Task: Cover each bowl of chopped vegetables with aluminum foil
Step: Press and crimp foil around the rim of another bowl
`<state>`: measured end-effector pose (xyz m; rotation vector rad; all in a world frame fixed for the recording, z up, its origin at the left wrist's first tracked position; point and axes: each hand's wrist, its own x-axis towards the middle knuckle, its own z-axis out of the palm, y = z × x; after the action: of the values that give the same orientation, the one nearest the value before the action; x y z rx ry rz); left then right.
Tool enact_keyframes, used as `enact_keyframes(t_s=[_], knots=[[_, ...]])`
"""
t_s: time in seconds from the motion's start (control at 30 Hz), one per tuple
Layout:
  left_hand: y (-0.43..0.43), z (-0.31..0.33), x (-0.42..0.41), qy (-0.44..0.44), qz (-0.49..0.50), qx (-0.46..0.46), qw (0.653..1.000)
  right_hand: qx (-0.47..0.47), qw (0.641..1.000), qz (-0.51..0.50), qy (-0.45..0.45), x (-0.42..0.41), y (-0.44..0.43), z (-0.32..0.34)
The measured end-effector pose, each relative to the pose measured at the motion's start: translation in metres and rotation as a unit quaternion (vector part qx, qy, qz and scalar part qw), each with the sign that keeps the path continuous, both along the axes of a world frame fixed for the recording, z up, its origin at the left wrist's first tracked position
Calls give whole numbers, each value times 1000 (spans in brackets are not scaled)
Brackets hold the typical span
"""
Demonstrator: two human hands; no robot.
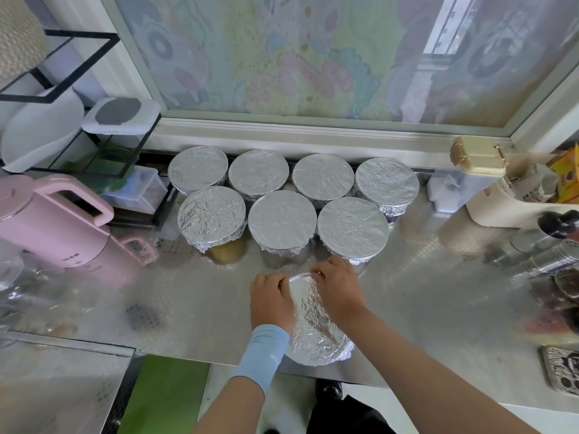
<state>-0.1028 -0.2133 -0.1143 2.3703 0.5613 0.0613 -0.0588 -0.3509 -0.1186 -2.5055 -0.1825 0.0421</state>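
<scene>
— Foil (pixel 316 327) pinched at the far rim between curled fingers of left hand (pixel 271 299) and right hand (pixel 336 289), crimped down over the near bowl (pixel 326 352) at the counter's (pixel 423 292) front edge.
— Progress?
— Nearly done, by the look. Seven covered bowls (pixel 282 219) behind, close-packed: four at the back, three in front.
— Anything left?
— Only sealing this eighth. No bare bowls in view.

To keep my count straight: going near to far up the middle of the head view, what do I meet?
Foil-wrapped bowl at the counter's front edge, left hand and right hand pinching its foil → front row of three covered bowls → back row of four covered bowls → window sill.
</scene>
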Motion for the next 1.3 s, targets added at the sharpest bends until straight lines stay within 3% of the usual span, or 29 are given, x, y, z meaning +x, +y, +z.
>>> enact_keyframes(t_s=[0.07, 0.23, 0.4, 0.53, 0.7, 0.9, 1.2, 1.3], knots=[[1, 1, 5, -9, -42, 23, 999, 5, 1000, 4, 4, -1, -2, -1], [-2, 0, 19, -53, -136, -20, 989, 65, 998, 0, 24, 1, -6, -5], [-3, -2, 20, -36, -113, -32, 992, 65, 998, 8, 24, 1, -7, -4], [-7, -3, 10, -26, -66, 2, 998, 4, 999, 22, -40, 2, -4, -2], [-6, 1, 12, -21, -81, 2, 996, 8, 997, -1, -74, 1, -6, -4], [-11, 0, 21, -41, -122, -45, 991, 30, 998, 10, -62, 2, -8, -7], [-13, -2, 14, -40, -106, 25, 993, -9, 998, 59, -38, 6, -14, -2], [-12, 1, 18, -54, -142, 0, 988, 13, 999, 38, -14, 4, -18, 0]])
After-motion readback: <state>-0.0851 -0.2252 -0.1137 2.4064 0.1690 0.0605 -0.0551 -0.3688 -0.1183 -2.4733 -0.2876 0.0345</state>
